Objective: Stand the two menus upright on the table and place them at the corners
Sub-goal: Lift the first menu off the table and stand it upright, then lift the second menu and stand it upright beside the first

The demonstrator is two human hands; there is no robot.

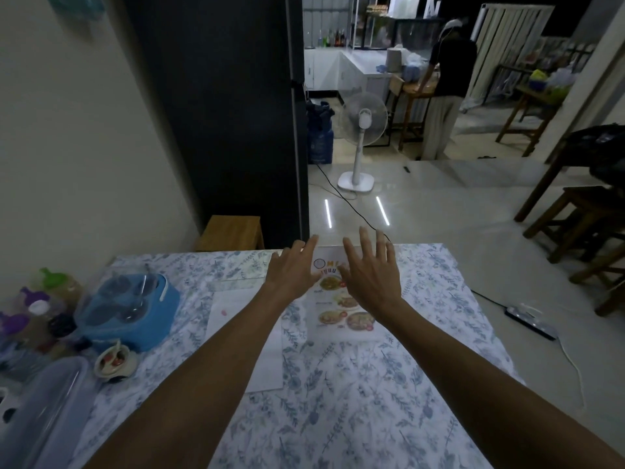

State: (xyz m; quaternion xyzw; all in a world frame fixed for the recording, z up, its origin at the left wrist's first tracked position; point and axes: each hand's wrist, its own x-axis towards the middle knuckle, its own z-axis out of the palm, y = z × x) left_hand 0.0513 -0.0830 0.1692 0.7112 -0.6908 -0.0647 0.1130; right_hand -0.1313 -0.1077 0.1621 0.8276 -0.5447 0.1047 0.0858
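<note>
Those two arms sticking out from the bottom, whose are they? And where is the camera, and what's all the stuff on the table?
The arms belong to a person wearing a camera on their head, so you see what they see, looking forward and down. There is only this one picture.

The left hand and right hand are open with fingers spread, reaching over a menu with food pictures. It lies flat on the flowery tablecloth. Neither hand has a grip on anything yet.

A white sheet, maybe the second menu face down, lies flat to its left. Further left are a blue container, some bottles and a small bowl. Behind the table a white fan stands on the floor.
</note>
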